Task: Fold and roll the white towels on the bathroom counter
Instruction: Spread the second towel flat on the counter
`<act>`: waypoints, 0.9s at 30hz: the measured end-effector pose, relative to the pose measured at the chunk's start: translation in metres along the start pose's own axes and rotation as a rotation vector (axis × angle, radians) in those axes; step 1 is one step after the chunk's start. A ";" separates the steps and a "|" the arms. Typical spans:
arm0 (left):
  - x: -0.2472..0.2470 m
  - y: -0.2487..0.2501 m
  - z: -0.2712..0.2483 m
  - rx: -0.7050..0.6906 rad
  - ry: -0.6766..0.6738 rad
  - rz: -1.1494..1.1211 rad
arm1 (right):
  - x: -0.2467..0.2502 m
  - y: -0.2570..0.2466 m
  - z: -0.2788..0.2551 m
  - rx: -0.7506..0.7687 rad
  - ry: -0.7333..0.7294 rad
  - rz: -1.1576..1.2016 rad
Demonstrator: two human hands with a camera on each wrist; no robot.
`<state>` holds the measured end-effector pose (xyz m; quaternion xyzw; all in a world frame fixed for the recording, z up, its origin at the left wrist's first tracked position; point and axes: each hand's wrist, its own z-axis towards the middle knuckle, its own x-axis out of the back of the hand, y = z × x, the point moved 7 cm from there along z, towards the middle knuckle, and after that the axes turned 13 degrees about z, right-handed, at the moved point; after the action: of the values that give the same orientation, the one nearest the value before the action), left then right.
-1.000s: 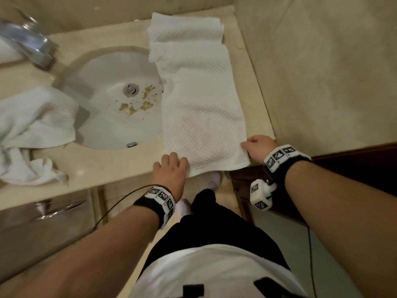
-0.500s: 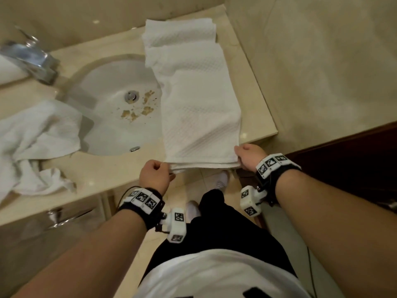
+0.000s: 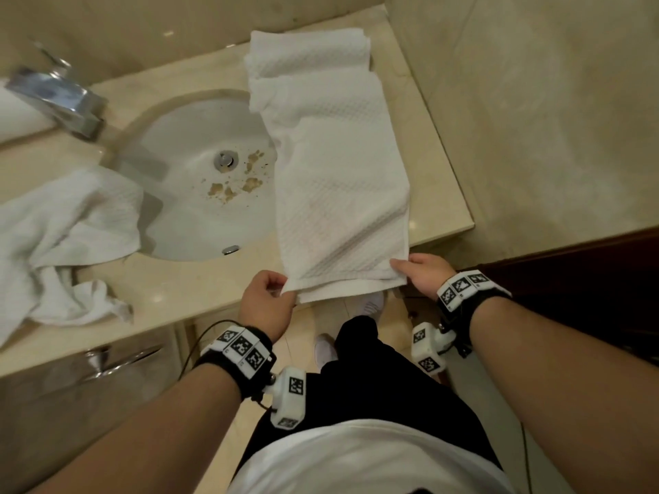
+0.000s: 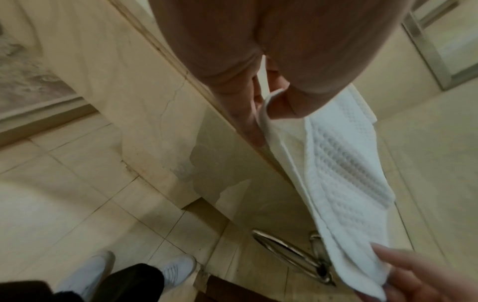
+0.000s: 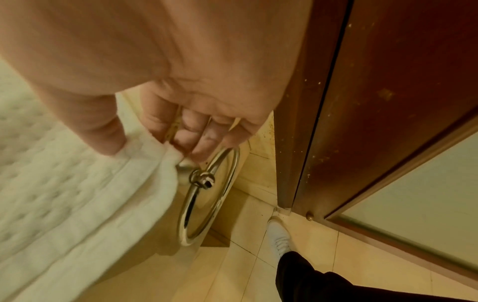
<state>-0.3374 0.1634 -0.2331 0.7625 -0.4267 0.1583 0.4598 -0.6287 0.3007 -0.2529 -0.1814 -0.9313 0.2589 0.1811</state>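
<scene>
The counter (image 3: 171, 294) runs across the head view, a beige stone top with one oval sink (image 3: 199, 194) set in it and one tap (image 3: 60, 101) at the far left. Three white towels show. The largest, a long folded towel (image 3: 338, 180), lies on the right part of the counter with its long axis running from the near edge away toward the back wall; its left side overlaps the sink rim and its near end hangs just past the counter's front edge. At its far end sits a rolled towel (image 3: 310, 51), lying crosswise, touching it. A crumpled towel (image 3: 67, 237) lies in a heap on the left of the counter, well apart from the other two, one edge draping into the sink. Both forearms reach forward from below, each with one marked wrist band. The left hand (image 3: 265, 304) is at the towel's near left corner, knuckles up, thumb and curled fingers pinching the top layer of cloth; the left wrist view shows the hem passing between thumb and fingers. The right hand (image 3: 422, 276) pinches the near right corner, thumb on top and fingers curled beneath, as the right wrist view shows. Between the two hands the near hem is lifted a little off the lower layer. One metal ring (image 5: 209, 196) hangs below the counter, just beside the right hand.
</scene>
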 end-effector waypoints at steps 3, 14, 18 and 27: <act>0.001 0.004 -0.006 -0.060 -0.003 0.173 | 0.009 -0.003 -0.004 -0.029 0.043 -0.091; -0.004 0.016 -0.015 -0.089 -0.444 0.812 | 0.025 -0.032 -0.010 -0.046 -0.010 -0.655; 0.017 0.053 0.019 -0.080 -0.160 0.472 | 0.041 -0.079 -0.008 0.179 0.253 -0.502; 0.034 0.103 0.109 -0.029 0.109 0.425 | 0.035 -0.152 0.049 0.212 0.283 -0.187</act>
<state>-0.4160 0.0327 -0.2103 0.6392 -0.5546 0.2862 0.4494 -0.7172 0.1737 -0.2002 -0.1087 -0.8769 0.3096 0.3513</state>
